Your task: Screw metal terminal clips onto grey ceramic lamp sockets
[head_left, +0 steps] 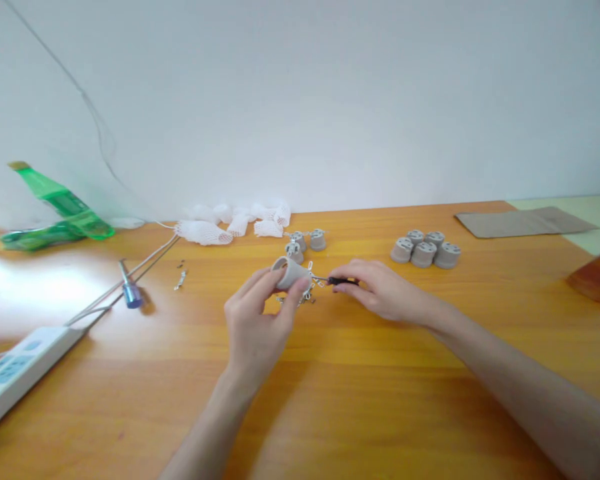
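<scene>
My left hand [255, 320] pinches a small grey ceramic socket [290, 272] between thumb and fingers, holding it on its side just above the wooden table [330, 400]. My right hand [380, 290] grips a small screwdriver with a black handle [343, 281], its metal tip pointing left at the base of the socket. Small metal clips and screws [307, 295] lie on the table under the socket.
Three grey sockets [305, 243] sit behind my hands, several more [425, 251] at right. White foam nets [230, 223] lie at the wall. Green bottles [55, 213], a white power strip [15, 370] with cables, a blue-handled tool [130, 287], cardboard [520, 221], a brown object [597, 277].
</scene>
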`<state>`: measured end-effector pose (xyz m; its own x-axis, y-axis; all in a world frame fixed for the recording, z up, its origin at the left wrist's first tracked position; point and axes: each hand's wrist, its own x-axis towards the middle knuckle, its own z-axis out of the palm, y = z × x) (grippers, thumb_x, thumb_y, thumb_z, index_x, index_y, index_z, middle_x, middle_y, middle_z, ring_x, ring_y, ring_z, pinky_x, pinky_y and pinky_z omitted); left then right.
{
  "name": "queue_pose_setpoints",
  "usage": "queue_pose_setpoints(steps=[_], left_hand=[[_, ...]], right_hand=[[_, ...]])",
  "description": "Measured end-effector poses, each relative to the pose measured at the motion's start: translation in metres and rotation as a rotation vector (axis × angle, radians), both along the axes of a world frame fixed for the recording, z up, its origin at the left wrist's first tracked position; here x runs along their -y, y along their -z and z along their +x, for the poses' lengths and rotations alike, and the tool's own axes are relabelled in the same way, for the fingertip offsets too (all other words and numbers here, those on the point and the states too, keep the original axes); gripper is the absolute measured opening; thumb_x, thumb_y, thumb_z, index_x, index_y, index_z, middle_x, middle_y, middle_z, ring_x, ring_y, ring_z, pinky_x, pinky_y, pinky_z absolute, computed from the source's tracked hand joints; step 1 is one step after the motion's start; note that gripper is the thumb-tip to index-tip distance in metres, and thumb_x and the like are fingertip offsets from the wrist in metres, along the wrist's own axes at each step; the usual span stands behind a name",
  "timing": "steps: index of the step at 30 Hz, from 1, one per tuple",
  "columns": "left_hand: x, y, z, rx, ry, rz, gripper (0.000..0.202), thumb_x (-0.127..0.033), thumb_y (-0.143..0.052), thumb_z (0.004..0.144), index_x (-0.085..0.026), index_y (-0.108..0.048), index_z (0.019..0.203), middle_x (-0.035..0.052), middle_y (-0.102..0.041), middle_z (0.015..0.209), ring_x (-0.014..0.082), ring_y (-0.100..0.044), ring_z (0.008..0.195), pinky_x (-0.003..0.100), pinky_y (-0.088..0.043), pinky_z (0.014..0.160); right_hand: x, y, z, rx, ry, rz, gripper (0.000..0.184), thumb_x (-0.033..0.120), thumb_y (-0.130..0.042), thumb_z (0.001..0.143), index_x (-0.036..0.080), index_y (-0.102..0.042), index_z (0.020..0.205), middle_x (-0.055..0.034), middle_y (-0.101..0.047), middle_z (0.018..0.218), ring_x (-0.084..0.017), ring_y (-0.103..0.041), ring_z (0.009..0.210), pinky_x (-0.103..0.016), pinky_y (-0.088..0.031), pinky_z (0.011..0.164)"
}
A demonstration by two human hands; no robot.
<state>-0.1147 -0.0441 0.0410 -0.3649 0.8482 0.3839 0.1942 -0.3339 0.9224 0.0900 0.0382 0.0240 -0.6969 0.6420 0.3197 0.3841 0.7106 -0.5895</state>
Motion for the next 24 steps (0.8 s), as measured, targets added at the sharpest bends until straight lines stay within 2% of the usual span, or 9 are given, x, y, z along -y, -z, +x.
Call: queue_pose_setpoints(steps=[3, 8, 11, 16, 20, 24], left_hand=[[0.008, -0.007, 0.006, -0.073, 0.079, 0.018, 0.023, -0.011, -0.091, 0.061, -0.024, -0.081, 0.077, 0.0073, -0.074, 0.088, 0.0212, -0.066, 0.087, 0.026, -0.05, 0.091], [0.015, -0.006, 0.009, -0.123, 0.183, 0.017, 0.035, -0.011, -0.092, 0.059, -0.027, -0.082, 0.089, 0.0077, -0.077, 0.089, 0.0254, -0.068, 0.09, 0.033, -0.051, 0.096], [0.015, -0.002, 0.006, -0.197, 0.18, 0.039, 0.037, -0.015, -0.092, 0.061, -0.029, -0.081, 0.094, 0.0063, -0.077, 0.091, 0.0243, -0.068, 0.09, 0.033, -0.052, 0.095], [0.016, -0.005, 0.008, -0.178, 0.155, 0.002, 0.03, -0.019, -0.093, 0.062, -0.027, -0.081, 0.088, 0.0081, -0.077, 0.088, 0.0239, -0.068, 0.089, 0.032, -0.05, 0.096], [0.017, -0.009, 0.012, -0.355, 0.158, 0.052, 0.02, -0.022, -0.088, 0.069, -0.029, -0.081, 0.087, 0.0083, -0.078, 0.096, 0.0253, -0.068, 0.091, 0.034, -0.051, 0.095], [0.012, -0.006, 0.009, -0.383, 0.055, 0.101, 0.013, -0.024, -0.086, 0.073, -0.028, -0.082, 0.084, 0.0062, -0.077, 0.094, 0.0216, -0.067, 0.085, 0.03, -0.053, 0.09]], right_hand=[[0.001, 0.007, -0.002, -0.005, -0.034, -0.057, 0.023, 0.02, -0.054, 0.099, 0.02, -0.071, 0.114, -0.0084, -0.077, 0.113, -0.023, -0.07, 0.1, -0.038, -0.051, 0.089], [0.004, 0.009, -0.004, -0.04, -0.024, -0.087, 0.022, 0.019, -0.053, 0.098, 0.02, -0.073, 0.109, -0.0077, -0.078, 0.107, -0.021, -0.07, 0.093, -0.034, -0.051, 0.084], [0.005, 0.007, -0.005, -0.032, -0.016, -0.1, 0.023, 0.019, -0.052, 0.098, 0.02, -0.073, 0.106, -0.0071, -0.078, 0.105, -0.02, -0.07, 0.089, -0.033, -0.051, 0.081], [0.006, 0.005, -0.005, -0.018, -0.015, -0.105, 0.022, 0.02, -0.051, 0.099, 0.02, -0.072, 0.108, -0.0073, -0.077, 0.107, -0.021, -0.07, 0.093, -0.034, -0.05, 0.084], [0.005, 0.008, -0.004, -0.004, 0.0, -0.087, 0.022, 0.019, -0.051, 0.1, 0.019, -0.071, 0.108, -0.0089, -0.076, 0.112, -0.022, -0.07, 0.099, -0.037, -0.051, 0.089], [0.004, 0.012, -0.004, -0.089, -0.002, -0.099, 0.024, 0.018, -0.054, 0.099, 0.019, -0.069, 0.117, -0.0095, -0.075, 0.12, -0.022, -0.069, 0.108, -0.039, -0.051, 0.096]])
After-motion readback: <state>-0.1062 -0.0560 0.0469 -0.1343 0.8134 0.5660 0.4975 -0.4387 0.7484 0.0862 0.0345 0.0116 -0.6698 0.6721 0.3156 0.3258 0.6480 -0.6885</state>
